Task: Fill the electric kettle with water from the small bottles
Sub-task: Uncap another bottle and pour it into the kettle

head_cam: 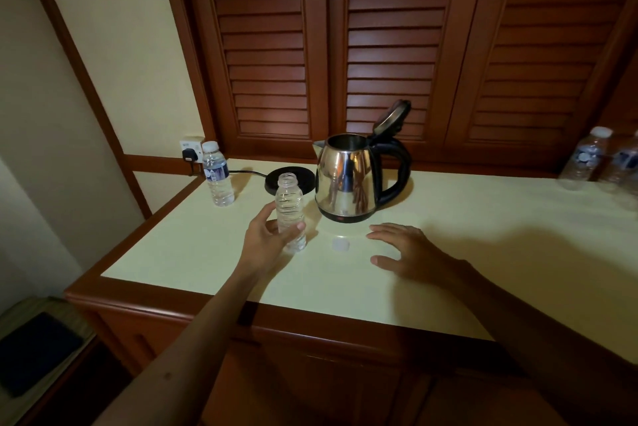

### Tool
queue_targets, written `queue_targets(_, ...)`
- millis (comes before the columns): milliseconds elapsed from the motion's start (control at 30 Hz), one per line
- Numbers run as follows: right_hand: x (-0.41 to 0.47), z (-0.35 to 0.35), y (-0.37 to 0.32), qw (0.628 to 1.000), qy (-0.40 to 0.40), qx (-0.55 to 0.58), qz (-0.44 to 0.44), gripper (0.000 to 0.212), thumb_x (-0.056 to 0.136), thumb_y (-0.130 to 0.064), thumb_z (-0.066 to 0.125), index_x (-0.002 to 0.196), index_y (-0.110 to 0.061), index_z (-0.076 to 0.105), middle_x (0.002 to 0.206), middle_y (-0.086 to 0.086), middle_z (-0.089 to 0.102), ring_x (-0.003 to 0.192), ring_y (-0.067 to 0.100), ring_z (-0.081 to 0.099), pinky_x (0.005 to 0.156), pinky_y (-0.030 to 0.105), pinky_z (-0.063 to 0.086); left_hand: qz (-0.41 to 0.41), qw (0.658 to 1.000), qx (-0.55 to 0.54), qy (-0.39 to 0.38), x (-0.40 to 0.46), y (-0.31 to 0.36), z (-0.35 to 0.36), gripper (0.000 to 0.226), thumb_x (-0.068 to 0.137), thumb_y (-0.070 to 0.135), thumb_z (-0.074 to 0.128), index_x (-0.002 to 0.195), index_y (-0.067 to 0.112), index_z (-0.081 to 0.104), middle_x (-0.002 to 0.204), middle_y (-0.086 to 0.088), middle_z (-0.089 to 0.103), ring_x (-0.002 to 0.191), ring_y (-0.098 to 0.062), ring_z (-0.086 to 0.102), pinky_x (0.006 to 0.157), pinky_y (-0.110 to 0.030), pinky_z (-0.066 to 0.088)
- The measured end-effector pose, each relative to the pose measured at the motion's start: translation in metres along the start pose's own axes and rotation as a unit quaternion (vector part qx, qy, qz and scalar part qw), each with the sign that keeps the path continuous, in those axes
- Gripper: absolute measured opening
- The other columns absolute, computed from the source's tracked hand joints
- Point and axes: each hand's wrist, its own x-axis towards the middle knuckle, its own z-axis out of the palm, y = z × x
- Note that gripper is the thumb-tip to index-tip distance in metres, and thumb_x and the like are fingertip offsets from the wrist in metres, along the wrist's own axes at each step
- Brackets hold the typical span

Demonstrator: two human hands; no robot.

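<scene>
A steel electric kettle (348,177) with a black handle stands on the cream counter (193,246), its lid (392,116) tipped open at the back. It sits off its black base (276,179), which lies just to its left. My left hand (267,236) is wrapped around an uncapped clear small bottle (290,215) standing upright left of the kettle. Its white cap (340,245) lies on the counter between my hands. My right hand (405,251) rests flat on the counter in front of the kettle, fingers spread, holding nothing.
A capped, labelled bottle (216,174) stands at the back left near a wall socket with a black plug (188,153). Two more capped bottles (583,160) stand at the far right. Louvred wooden doors rise behind the counter; its wooden edge drops off at the front.
</scene>
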Motion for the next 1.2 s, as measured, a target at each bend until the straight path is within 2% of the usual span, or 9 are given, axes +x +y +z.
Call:
queue_targets(133, 0.000, 0.002, 0.001, 1.000, -0.011, -0.016, -0.013, 0.060, 0.085, -0.061, 0.047, 0.138, -0.033, 0.043, 0.150, -0.015, 0.035, 0.139, 0.005, 0.025, 0.115, 0.039, 0.016, 0.005, 0.997, 0.044, 0.059, 0.005, 0.011, 0.013, 0.064, 0.081, 0.023, 0.080, 0.138, 0.015, 0.054, 0.134, -0.004, 0.062, 0.122, -0.022, 0.058, 0.097, -0.039, 0.054)
queue_targets(300, 0.001, 0.003, 0.005, 1.000, -0.018, -0.013, -0.017, 0.060, 0.086, -0.060, 0.048, 0.139, -0.033, 0.042, 0.151, -0.014, 0.033, 0.140, 0.003, 0.022, 0.116, 0.038, 0.014, -0.004, 0.988, 0.103, 0.112, 0.028, 0.040, 0.018, 0.074, 0.075, 0.025, 0.085, 0.139, 0.014, 0.051, 0.138, -0.009, 0.060, 0.124, -0.026, 0.057, 0.098, -0.042, 0.052)
queue_targets(433, 0.001, 0.005, 0.007, 1.000, -0.009, -0.008, -0.022, 0.060, 0.087, -0.059, 0.048, 0.140, -0.031, 0.042, 0.152, -0.014, 0.032, 0.141, 0.003, 0.021, 0.116, 0.034, 0.012, 0.012, 0.973, 0.181, 0.140, 0.051, 0.067, 0.014, 0.070, 0.068, 0.031, 0.089, 0.127, 0.014, 0.056, 0.128, -0.008, 0.065, 0.113, -0.024, 0.062, 0.088, -0.039, 0.054)
queue_targets(567, 0.001, 0.006, 0.009, 1.000, -0.006, -0.005, -0.021, 0.061, 0.086, -0.061, 0.048, 0.139, -0.032, 0.042, 0.151, -0.015, 0.032, 0.141, 0.002, 0.020, 0.116, 0.032, 0.011, 0.076, 0.944, 0.280, 0.155, 0.068, 0.093, 0.006, 0.063, 0.064, 0.033, 0.091, 0.119, 0.015, 0.064, 0.112, -0.005, 0.072, 0.094, -0.020, 0.065, 0.078, -0.037, 0.056)
queue_targets(767, 0.003, 0.007, 0.010, 1.000, -0.001, -0.011, -0.022, 0.062, 0.084, -0.063, 0.046, 0.138, -0.033, 0.042, 0.151, -0.017, 0.032, 0.140, 0.001, 0.021, 0.116, 0.033, 0.013, 0.109, 0.898, 0.404, 0.136, 0.084, 0.114, 0.005, 0.058, 0.068, 0.037, 0.087, 0.119, 0.019, 0.066, 0.101, -0.007, 0.075, 0.087, -0.027, 0.069, 0.072, -0.038, 0.058)
queue_targets(867, 0.003, 0.007, 0.010, 1.000, -0.004, -0.008, -0.020, 0.062, 0.084, -0.064, 0.046, 0.138, -0.034, 0.042, 0.150, -0.019, 0.032, 0.140, 0.000, 0.020, 0.117, 0.033, 0.013, 0.130, 0.896, 0.408, 0.120, 0.086, 0.120, 0.009, 0.057, 0.070, 0.029, 0.088, 0.121, 0.017, 0.066, 0.098, -0.009, 0.075, 0.084, -0.026, 0.068, 0.067, -0.030, 0.051)
queue_targets(967, 0.002, 0.006, 0.010, 1.000, -0.001, -0.003, -0.019, 0.062, 0.083, -0.064, 0.046, 0.137, -0.034, 0.043, 0.150, -0.019, 0.033, 0.140, -0.001, 0.020, 0.117, 0.032, 0.013, 0.177, 0.896, 0.394, 0.100, 0.087, 0.122, 0.013, 0.053, 0.069, 0.021, 0.088, 0.117, 0.013, 0.069, 0.099, -0.009, 0.076, 0.084, -0.023, 0.068, 0.068, -0.026, 0.047)
queue_targets(1200, 0.001, 0.004, 0.008, 1.000, 0.004, 0.008, -0.017, 0.061, 0.083, -0.063, 0.048, 0.137, -0.034, 0.044, 0.149, -0.021, 0.033, 0.139, -0.003, 0.020, 0.116, 0.029, 0.012, 0.255, 0.876, 0.397, 0.098, 0.098, 0.125, 0.015, 0.036, 0.066, 0.024, 0.090, 0.098, 0.016, 0.075, 0.085, -0.005, 0.076, 0.075, -0.018, 0.062, 0.074, -0.032, 0.052)
